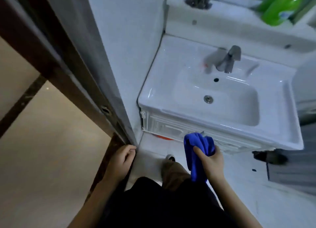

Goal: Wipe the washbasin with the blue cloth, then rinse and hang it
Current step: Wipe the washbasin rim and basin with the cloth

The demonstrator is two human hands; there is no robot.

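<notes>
While the blue cloth hangs bunched from the right hand, I see it held low in front of the washbasin, below the front rim and not in the bowl. That hand's thumb and fingers are curled tight round the cloth's upper part, and a long fold trails down past the wrist. From my view the cloth's top overlaps the white cabinet under the basin; I cannot tell whether they touch. The bowl holds a metal drain, with the tap at its back edge. A green bottle stands on the ledge above. Well apart, the left hand sits with fingers loosely curled, holding nothing, its fingertips at the foot of the dark door frame.
</notes>
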